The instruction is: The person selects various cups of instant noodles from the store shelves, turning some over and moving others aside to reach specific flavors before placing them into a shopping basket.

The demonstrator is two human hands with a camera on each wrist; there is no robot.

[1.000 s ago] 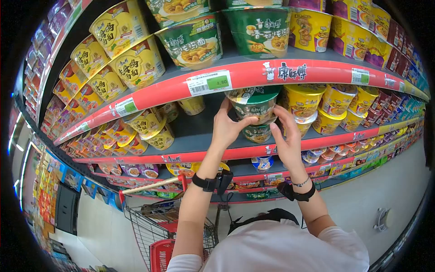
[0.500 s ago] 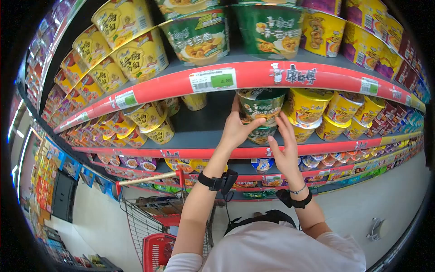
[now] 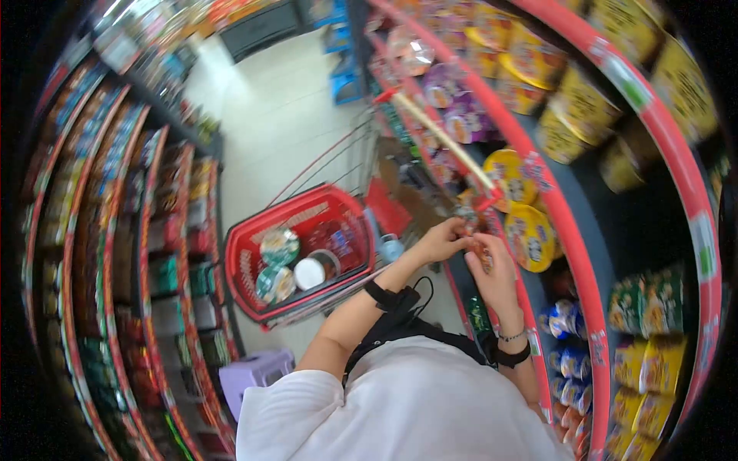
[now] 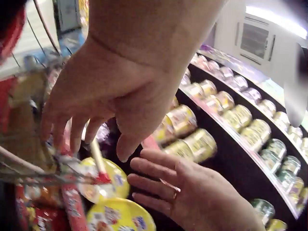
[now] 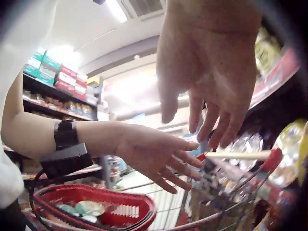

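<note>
Fingers extended and holding nothing, my left hand [image 3: 444, 240] is held over the shopping cart beside its pale handle bar [image 3: 446, 142] with red ends. My right hand [image 3: 496, 275] is close to it, also holding nothing, palm turned toward the left one. In the left wrist view the right hand [image 4: 204, 192] shows spread, straight fingers below the left hand [image 4: 110, 91]. The right wrist view shows the left hand [image 5: 154, 154] with loose fingers near the handle bar [image 5: 238, 155]. Green noodle bowls [image 3: 646, 298] stand on the shelf at right.
A red basket [image 3: 244, 269] in the cart holds green-lidded bowls [image 3: 279, 246] and a white-lidded tub [image 3: 310, 274]. Yellow-lidded noodle bowls [image 3: 530, 237] line the shelf just beyond my hands. A lilac stool [image 3: 254, 376] stands at left, before another stocked shelf [image 3: 165, 253].
Both hands have let go of the green noodle bowl on the shelf and come down to the cart. The head view has swung left, bringing the basket and opposite shelf into sight.
</note>
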